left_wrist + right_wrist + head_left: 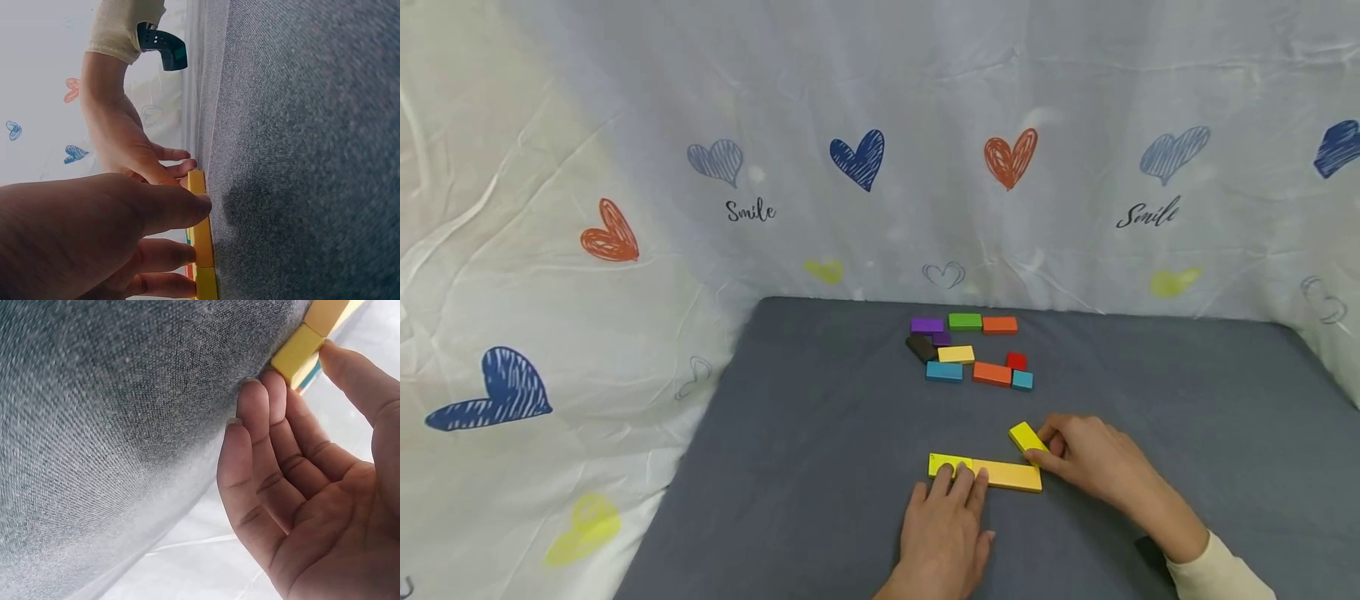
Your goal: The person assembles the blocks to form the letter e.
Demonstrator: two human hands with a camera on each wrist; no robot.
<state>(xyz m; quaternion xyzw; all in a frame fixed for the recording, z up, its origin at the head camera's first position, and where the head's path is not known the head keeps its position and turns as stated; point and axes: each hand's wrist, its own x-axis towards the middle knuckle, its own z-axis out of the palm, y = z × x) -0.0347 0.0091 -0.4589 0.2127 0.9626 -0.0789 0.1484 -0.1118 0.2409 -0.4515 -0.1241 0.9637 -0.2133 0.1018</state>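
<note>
My right hand [1097,458] pinches a bright yellow block [1024,435] between thumb and fingers; the block lies at a slant by the right end of a short row. The row is a yellow block [942,461] on the left, end to end with a longer light orange block [1017,477]. My left hand [942,533] comes from the near side, its fingertips resting on the row around the joint. In the right wrist view, the thumb meets the held yellow block [297,355], and the other fingers curve beside it near the cloth.
Farther back lies a loose group of blocks: purple [927,325], green [965,322], orange [992,374], blue [943,372], black [921,347], pale yellow [956,355] and small red [1017,361]. A grey cloth [805,467] covers the table; a white curtain [925,83] with hearts hangs behind.
</note>
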